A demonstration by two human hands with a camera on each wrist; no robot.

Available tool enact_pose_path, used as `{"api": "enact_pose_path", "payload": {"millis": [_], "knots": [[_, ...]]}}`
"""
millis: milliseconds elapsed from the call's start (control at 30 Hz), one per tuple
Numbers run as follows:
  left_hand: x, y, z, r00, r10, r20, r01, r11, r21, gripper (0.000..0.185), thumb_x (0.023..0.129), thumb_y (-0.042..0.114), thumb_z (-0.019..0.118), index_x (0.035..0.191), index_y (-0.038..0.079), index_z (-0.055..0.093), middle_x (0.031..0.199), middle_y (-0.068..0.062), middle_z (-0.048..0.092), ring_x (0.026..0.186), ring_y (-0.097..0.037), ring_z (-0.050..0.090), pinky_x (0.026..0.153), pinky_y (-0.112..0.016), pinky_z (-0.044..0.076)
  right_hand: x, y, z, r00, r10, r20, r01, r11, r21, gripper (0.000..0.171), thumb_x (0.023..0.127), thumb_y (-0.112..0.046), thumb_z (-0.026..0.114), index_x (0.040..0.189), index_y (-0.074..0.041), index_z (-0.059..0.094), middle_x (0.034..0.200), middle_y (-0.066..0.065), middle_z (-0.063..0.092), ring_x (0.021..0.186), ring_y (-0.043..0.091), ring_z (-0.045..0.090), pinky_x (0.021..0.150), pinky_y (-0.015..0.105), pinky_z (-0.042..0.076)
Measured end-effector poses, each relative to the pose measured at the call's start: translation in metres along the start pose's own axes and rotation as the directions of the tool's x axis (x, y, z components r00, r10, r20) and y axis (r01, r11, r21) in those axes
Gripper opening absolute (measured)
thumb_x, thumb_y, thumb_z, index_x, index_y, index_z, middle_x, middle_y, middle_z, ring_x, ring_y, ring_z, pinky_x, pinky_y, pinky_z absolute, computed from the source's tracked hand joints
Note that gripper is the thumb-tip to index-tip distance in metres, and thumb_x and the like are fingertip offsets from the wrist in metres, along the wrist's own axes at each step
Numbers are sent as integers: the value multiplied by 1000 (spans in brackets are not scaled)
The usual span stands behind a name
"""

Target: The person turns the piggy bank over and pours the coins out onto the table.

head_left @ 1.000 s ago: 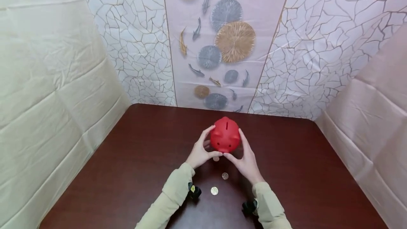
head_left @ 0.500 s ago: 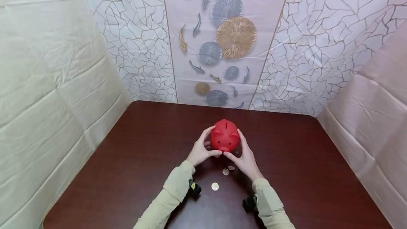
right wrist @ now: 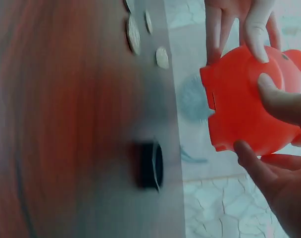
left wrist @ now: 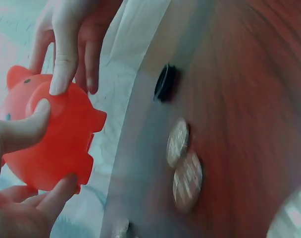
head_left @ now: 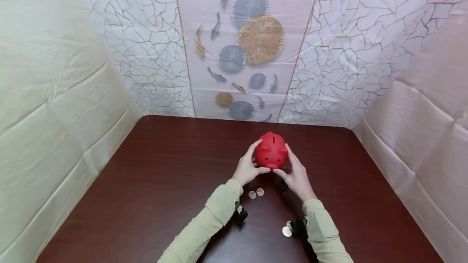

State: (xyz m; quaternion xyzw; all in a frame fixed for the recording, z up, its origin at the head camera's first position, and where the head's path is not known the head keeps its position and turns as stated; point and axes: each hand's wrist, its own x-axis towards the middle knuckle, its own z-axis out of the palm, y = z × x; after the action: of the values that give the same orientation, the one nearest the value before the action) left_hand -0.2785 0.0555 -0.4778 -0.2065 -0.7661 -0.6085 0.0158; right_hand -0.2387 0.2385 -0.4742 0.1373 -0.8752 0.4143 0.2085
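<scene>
A red pig-shaped piggy bank, slot on top and snout toward me, is held up off the tabletop between both hands. My left hand grips its left side, thumb by the snout. The right hand grips the opposite side, its thumb meeting the snout too. From the wrists, the bank's body shows its stubby feet pointing sideways in the view. On the table below lies a black round cap. Two coins rest side by side near the left wrist, and other coins lie by the right wrist.
The dark brown wooden table extends to both sides and ends at a patterned cloth backdrop. Pale cloth walls close in left and right. Black wrist cameras hang under both sleeves, low over the tabletop.
Both hands and the piggy bank have shifted to the right. The black cap now shows on the table below them, and coins have come into sight beside the right wrist.
</scene>
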Motion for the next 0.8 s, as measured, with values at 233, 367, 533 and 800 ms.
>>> {"api": "enact_pose_path", "payload": {"millis": [233,367,533,800], "knots": [[0,-9,7,999,-38,27,35,994,102,94,77,6,80,150,37,31,161,-15,23,133,-36,48,89,-33,57,0,12,7,997,13,81,-19,997,75,100,76,6,76,154,-13,17,144,27,41,115,47,59,84,50,56],[-4,-19,7,998,-58,28,52,984,173,91,76,9,81,149,35,34,158,-17,30,138,-37,41,94,-39,55,-4,20,14,992,19,123,-27,997,66,97,75,4,77,152,-11,20,143,26,44,121,46,55,81,46,58],[-6,-26,4,994,-99,45,86,971,222,89,76,12,82,148,36,36,155,-12,36,143,-37,35,105,-52,45,-8,24,21,989,39,142,-43,999,29,90,75,0,80,146,-8,26,136,26,50,114,44,60,78,39,60],[-17,-16,-11,972,-191,140,144,945,295,96,78,21,81,153,36,22,160,-13,25,141,-37,37,108,-54,41,-11,20,15,965,116,237,-107,993,-51,91,81,-14,78,150,-7,18,144,26,41,126,44,51,99,54,49]]}}
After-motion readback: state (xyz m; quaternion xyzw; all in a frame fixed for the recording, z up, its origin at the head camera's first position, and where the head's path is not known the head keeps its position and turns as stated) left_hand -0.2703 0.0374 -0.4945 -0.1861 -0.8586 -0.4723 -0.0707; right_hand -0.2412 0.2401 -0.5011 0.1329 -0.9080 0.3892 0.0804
